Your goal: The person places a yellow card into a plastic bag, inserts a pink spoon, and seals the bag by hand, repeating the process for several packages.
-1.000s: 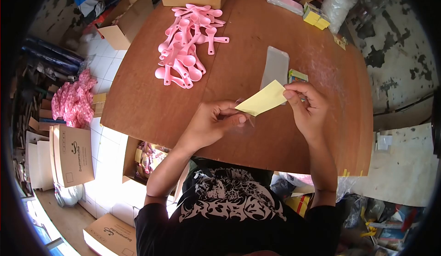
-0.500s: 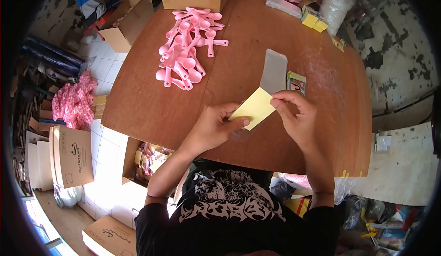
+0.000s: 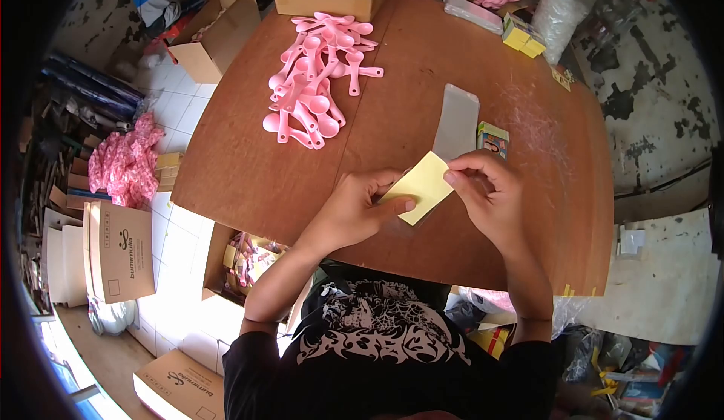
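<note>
We're clamping the yellow slip (image 3: pixel 424 182) with the left hand (image 3: pixel 351 213), thumb on top, under-fingers partly hiding; right hand (image 3: pixel 490 194) is pinching its upper corner, barely open. Best if we're pinching lightly, tensioning evenly, not creasing. Slip's sitting over the table (image 3: pixel 249 164); clear plastic (image 3: pixel 457 118) is lying beyond.

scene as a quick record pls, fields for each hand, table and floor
left hand: holds the yellow card, thumb on its face
right hand: pinches the card's upper right corner
surface: brown wooden table
table left: loose pile of pink plastic spoons
table far left: cardboard box
past the hands: flat translucent plastic, small printed box at its right
floor left: pink bundle, upright carton
unclear: print on the small box
</note>
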Available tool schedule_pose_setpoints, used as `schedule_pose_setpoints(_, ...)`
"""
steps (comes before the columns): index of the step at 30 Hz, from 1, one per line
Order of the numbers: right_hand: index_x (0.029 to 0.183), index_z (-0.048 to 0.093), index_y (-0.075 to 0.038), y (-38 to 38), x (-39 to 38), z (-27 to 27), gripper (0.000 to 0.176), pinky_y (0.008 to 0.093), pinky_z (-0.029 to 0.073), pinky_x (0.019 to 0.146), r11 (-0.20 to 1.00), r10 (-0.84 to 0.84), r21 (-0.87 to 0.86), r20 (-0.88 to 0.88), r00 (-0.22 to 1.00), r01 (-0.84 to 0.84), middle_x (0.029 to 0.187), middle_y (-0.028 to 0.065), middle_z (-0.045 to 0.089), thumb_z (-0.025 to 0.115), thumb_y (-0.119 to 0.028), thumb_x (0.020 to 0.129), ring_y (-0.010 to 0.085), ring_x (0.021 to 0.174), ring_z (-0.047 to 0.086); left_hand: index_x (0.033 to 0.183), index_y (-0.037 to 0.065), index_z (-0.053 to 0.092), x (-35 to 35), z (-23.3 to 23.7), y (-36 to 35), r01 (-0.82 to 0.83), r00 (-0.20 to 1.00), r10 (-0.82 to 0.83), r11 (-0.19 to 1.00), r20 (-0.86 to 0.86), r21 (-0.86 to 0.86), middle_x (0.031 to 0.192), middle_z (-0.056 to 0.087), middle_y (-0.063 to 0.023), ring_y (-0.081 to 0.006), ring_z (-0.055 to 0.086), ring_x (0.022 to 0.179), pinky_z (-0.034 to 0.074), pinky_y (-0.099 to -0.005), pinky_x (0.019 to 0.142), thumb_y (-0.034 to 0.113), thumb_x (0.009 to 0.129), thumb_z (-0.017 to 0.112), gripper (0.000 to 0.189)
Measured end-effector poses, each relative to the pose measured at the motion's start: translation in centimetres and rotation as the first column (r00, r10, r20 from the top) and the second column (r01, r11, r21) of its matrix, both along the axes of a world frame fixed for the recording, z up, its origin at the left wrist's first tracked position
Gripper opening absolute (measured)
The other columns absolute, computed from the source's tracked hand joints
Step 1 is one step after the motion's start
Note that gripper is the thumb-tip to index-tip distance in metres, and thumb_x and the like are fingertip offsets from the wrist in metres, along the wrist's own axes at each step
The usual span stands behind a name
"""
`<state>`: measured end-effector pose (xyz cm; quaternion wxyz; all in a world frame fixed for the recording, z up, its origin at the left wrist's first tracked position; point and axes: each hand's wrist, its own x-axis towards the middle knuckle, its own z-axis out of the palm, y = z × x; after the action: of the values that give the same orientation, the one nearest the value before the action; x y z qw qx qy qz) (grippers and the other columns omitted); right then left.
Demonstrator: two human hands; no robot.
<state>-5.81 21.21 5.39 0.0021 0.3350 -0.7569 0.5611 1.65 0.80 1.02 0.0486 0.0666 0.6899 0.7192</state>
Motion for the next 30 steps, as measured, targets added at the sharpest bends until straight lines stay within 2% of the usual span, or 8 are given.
schedule_pose_setpoints(5, 0.093, 0.068, 0.001, -0.5, 0.0, -0.3, 0.010, 0.0246, 0.052, 0.069, 0.999, 0.018, 0.034, -0.009, 1.000, -0.018, 0.084, 0.0068, 0.068, 0.071, -0.001, 0.084, 0.0124, 0.075, 0.065, 0.116, -0.005, 0.063, -0.1, 0.2, -0.1, -0.014, 0.997, 0.018, 0.999, -0.077, 0.047, 0.092, 0.071, -0.0064, -0.0044, 0.060, 0.081, 0.050, -0.0236, 0.069, 0.006, 0.092, 0.065, 0.027)
schedule_pose_setpoints(11, 0.092, 0.069, -0.001, -1.2, 0.4, 0.1, 0.011, 0.0251, 0.050, 0.064, 0.987, -0.124, 0.061, -0.292, 0.948, 0.147, 0.084, 0.0072, 0.068, 0.073, -0.003, 0.082, 0.0129, 0.069, 0.062, 0.117, -0.005, 0.062, -0.1, 1.1, -0.5, 0.016, 1.000, -0.016, 0.998, -0.010, 0.066, 0.094, 0.071, -0.0065, -0.0045, 0.061, 0.081, 0.050, -0.0236, 0.068, 0.007, 0.092, 0.064, 0.028)
schedule_pose_setpoints(14, 0.092, 0.070, -0.002, -1.4, 0.6, 0.2, 0.010, 0.0248, 0.050, 0.065, 0.990, -0.098, 0.076, -0.238, 0.966, 0.119, 0.083, 0.0068, 0.067, 0.073, -0.003, 0.082, 0.0133, 0.068, 0.062, 0.123, -0.005, 0.059, -0.4, 0.7, -0.6, 0.054, 0.998, -0.053, 0.999, -0.033, 0.009, 0.099, 0.070, -0.0056, -0.0041, 0.061, 0.086, 0.049, -0.0210, 0.073, 0.007, 0.092, 0.065, 0.033)
schedule_pose_setpoints(16, 0.093, 0.070, -0.002, -1.3, 0.5, -0.1, 0.011, 0.0247, 0.050, 0.065, 0.990, -0.054, 0.119, -0.163, 0.985, 0.074, 0.084, 0.0061, 0.066, 0.072, -0.003, 0.083, 0.0131, 0.075, 0.063, 0.117, -0.003, 0.063, -0.5, 0.5, -0.5, 0.005, 0.999, -0.007, 1.000, -0.042, -0.026, 0.086, 0.071, -0.0042, -0.0022, 0.057, 0.074, 0.047, -0.0233, 0.063, 0.008, 0.092, 0.065, 0.027)
schedule_pose_setpoints(20, 0.095, 0.070, -0.001, -1.2, 0.7, 0.4, 0.011, 0.0252, 0.051, 0.069, 0.984, 0.051, 0.175, -0.153, 0.987, -0.024, 0.092, 0.0073, 0.064, 0.071, -0.004, 0.085, 0.0142, 0.084, 0.064, 0.117, -0.002, 0.064, -0.7, 0.4, -0.5, -0.014, 0.998, 0.014, 1.000, -0.057, -0.003, 0.082, 0.071, -0.0044, -0.0011, 0.054, 0.072, 0.045, -0.0232, 0.061, 0.009, 0.092, 0.066, 0.028)
schedule_pose_setpoints(23, 0.100, 0.068, 0.000, -1.4, 0.5, -0.3, 0.013, 0.0266, 0.053, 0.074, 0.981, 0.159, 0.124, -0.086, 0.983, -0.148, 0.102, 0.0084, 0.061, 0.068, -0.005, 0.088, 0.0154, 0.090, 0.063, 0.118, -0.002, 0.064, -1.2, 0.5, -0.5, -0.073, 0.971, 0.055, 0.995, -0.233, -0.066, 0.085, 0.072, -0.0080, -0.0022, 0.058, 0.074, 0.048, -0.0237, 0.064, 0.010, 0.093, 0.064, 0.028)
schedule_pose_setpoints(25, 0.105, 0.066, 0.001, -1.4, 0.6, -0.7, 0.017, 0.0279, 0.055, 0.079, 0.966, 0.257, -0.020, 0.223, 0.940, -0.259, 0.108, 0.0090, 0.059, 0.066, -0.006, 0.090, 0.0155, 0.091, 0.063, 0.121, -0.007, 0.060, -1.0, 1.9, -0.7, -0.026, 0.982, -0.003, 0.987, -0.187, -0.156, 0.104, 0.070, -0.0112, -0.0105, 0.063, 0.094, 0.052, -0.0256, 0.081, 0.008, 0.097, 0.059, 0.029)
schedule_pose_setpoints(30, 0.108, 0.064, 0.004, -1.4, 0.3, -0.4, 0.020, 0.0280, 0.056, 0.078, 0.946, 0.309, -0.013, 0.339, 0.888, -0.325, 0.107, 0.0092, 0.060, 0.065, -0.005, 0.090, 0.0146, 0.093, 0.062, 0.118, -0.006, 0.063, -1.2, 2.5, -0.4, -0.059, 0.977, 0.028, 0.988, -0.213, -0.141, 0.106, 0.070, -0.0129, -0.0132, 0.065, 0.094, 0.053, -0.0270, 0.080, 0.012, 0.098, 0.057, 0.027)
